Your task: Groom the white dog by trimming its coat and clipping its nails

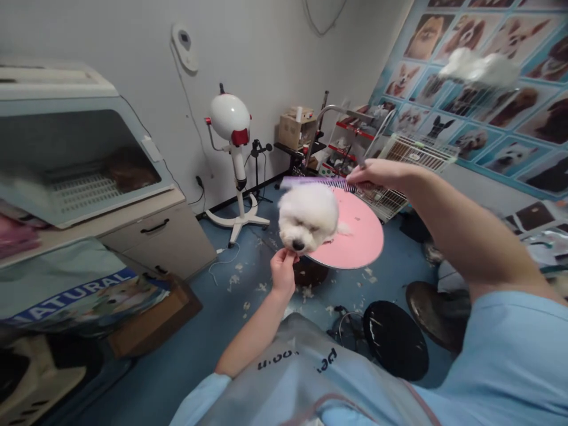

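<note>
A fluffy white dog (309, 212) is on a round pink grooming table (361, 242), its head turned toward me. My left hand (284, 272) is closed under the dog's chin, fingers pinched at the fur just below its black nose. In my right hand (370, 173) is a long purple grooming comb (306, 181), gripped at its right end. The comb lies level across the top and back of the dog's head, its far end reaching past the head to the left. Most of the dog's body is hidden behind its head.
A white stand dryer (231, 118) stands behind on the left. A black round stool (396, 340) is close in front of me at right. A wire cage (415, 151) and a trolley stand behind the table. White fur clumps litter the blue floor (248, 290).
</note>
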A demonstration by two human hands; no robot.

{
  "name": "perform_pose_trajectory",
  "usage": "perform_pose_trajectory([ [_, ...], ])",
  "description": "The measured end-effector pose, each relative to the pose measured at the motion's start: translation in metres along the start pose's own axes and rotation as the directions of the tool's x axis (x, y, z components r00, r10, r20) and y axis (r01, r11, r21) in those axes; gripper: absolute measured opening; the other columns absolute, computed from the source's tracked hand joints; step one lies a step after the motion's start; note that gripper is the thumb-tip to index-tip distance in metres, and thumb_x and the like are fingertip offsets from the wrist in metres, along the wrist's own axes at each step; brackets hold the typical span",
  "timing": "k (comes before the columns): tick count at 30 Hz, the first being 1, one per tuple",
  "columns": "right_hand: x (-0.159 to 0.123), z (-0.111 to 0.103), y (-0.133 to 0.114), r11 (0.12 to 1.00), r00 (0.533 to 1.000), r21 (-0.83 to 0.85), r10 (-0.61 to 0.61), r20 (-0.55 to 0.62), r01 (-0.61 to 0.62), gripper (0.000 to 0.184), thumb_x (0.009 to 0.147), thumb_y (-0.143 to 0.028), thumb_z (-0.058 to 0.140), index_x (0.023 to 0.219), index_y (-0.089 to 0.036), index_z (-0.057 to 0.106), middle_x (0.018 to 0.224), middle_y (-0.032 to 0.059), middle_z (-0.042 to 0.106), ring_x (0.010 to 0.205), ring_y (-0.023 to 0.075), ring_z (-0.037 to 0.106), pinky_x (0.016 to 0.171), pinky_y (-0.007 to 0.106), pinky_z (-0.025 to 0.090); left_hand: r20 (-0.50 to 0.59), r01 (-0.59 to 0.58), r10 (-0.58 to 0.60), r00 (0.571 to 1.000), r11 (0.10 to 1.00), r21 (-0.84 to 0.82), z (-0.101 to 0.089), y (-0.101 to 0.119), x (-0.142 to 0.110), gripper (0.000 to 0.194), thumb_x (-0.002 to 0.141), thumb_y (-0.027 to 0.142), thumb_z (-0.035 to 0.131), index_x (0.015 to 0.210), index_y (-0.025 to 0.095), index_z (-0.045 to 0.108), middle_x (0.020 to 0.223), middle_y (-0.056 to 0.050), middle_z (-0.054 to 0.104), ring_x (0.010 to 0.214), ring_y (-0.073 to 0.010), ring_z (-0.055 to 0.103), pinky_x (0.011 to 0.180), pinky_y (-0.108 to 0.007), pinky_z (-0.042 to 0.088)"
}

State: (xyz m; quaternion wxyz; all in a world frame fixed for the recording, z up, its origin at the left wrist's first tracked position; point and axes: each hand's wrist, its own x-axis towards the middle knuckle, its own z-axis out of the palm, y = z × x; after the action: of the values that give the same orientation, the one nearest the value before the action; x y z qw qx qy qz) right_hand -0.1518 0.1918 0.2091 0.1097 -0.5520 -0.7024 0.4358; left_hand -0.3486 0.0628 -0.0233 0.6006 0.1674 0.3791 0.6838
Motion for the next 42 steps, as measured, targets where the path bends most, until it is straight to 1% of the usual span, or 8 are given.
perform_pose_trajectory([
  [3,0.009,-0.006,-0.009,1.000,0.990,-0.016,0.022,0.140,-0.020,0.024,0.083,-0.021,0.062,0.060,-0.013,0.057,0.040,-0.0051,0.039,0.038,0.0041,0.031,0.039,0.019,0.022,-0.050,-0.044,0.044,0.998,0.999,-0.008,0.004,-0.006,-0.003,0.038,0.054,0.041,0.078,0.062,0.010,0.058,0.057,0.000,0.058,0.052,-0.0048,0.046,0.055,-0.017,0.036],
  [14,0.032,-0.030,0.053,0.965,0.969,0.142,-0.235,0.078,0.223,0.027,0.080,-0.037,0.063,0.068,-0.012,0.062,0.038,-0.0061,0.035,0.035,0.0043,0.026,0.036,0.020,0.022,-0.273,-0.276,0.259,0.926,0.961,-0.026,0.036,-0.043,-0.016,0.026,0.057,0.030,0.074,0.060,0.011,0.056,0.056,0.001,0.057,0.052,-0.0057,0.046,0.055,-0.018,0.036],
  [19,0.043,-0.027,0.066,0.967,0.953,0.212,-0.192,0.235,0.142,0.027,0.077,-0.037,0.064,0.069,-0.011,0.062,0.038,-0.0065,0.033,0.036,0.0050,0.026,0.036,0.020,0.023,-0.336,-0.291,0.275,0.901,0.957,0.003,0.043,-0.045,-0.020,0.025,0.056,0.030,0.073,0.064,0.011,0.059,0.059,-0.001,0.060,0.053,-0.0067,0.049,0.055,-0.018,0.038],
  [23,0.051,-0.027,0.069,0.936,0.967,0.274,-0.247,0.069,0.219,0.026,0.075,-0.035,0.065,0.068,-0.011,0.062,0.039,-0.0065,0.033,0.035,0.0043,0.025,0.036,0.020,0.017,-0.320,-0.299,0.295,0.900,0.954,0.038,0.044,-0.042,-0.025,0.024,0.056,0.030,0.072,0.065,0.011,0.060,0.060,-0.002,0.061,0.055,-0.0078,0.051,0.056,-0.019,0.038],
  [27,0.048,-0.020,0.074,0.939,0.961,0.286,-0.236,0.140,0.189,0.027,0.074,-0.037,0.066,0.068,-0.011,0.062,0.038,-0.0066,0.033,0.035,0.0045,0.025,0.036,0.021,0.017,-0.308,-0.268,0.279,0.910,0.960,0.076,0.041,-0.041,-0.029,0.025,0.057,0.031,0.073,0.064,0.011,0.059,0.060,-0.002,0.061,0.055,-0.0079,0.051,0.056,-0.019,0.038],
  [30,0.039,-0.011,0.084,0.871,0.955,0.392,-0.276,-0.111,0.297,0.028,0.076,-0.040,0.061,0.070,-0.013,0.061,0.039,-0.0072,0.033,0.036,0.0050,0.024,0.037,0.021,0.018,-0.292,-0.235,0.251,0.923,0.968,0.090,0.038,-0.040,-0.031,0.028,0.056,0.033,0.073,0.067,0.011,0.060,0.061,-0.002,0.061,0.057,-0.0089,0.053,0.057,-0.020,0.038],
  [39,0.029,0.027,0.128,0.718,0.986,0.676,-0.108,-0.129,0.167,0.023,0.074,-0.038,0.062,0.073,-0.015,0.058,0.040,-0.0100,0.025,0.036,0.0046,0.018,0.037,0.020,0.017,-0.275,-0.170,0.196,0.941,0.979,0.114,0.042,-0.024,-0.035,0.028,0.050,0.030,0.074,0.064,0.011,0.058,0.058,-0.001,0.060,0.055,-0.0079,0.052,0.056,-0.019,0.038],
  [42,0.039,0.026,0.135,0.714,0.996,0.698,-0.088,0.013,0.054,0.022,0.072,-0.034,0.066,0.072,-0.014,0.058,0.040,-0.0097,0.027,0.036,0.0041,0.018,0.037,0.020,0.013,-0.308,-0.151,0.176,0.935,0.983,0.105,0.040,-0.020,-0.035,0.032,0.047,0.030,0.075,0.065,0.010,0.058,0.058,0.000,0.060,0.055,-0.0074,0.052,0.055,-0.018,0.038],
])
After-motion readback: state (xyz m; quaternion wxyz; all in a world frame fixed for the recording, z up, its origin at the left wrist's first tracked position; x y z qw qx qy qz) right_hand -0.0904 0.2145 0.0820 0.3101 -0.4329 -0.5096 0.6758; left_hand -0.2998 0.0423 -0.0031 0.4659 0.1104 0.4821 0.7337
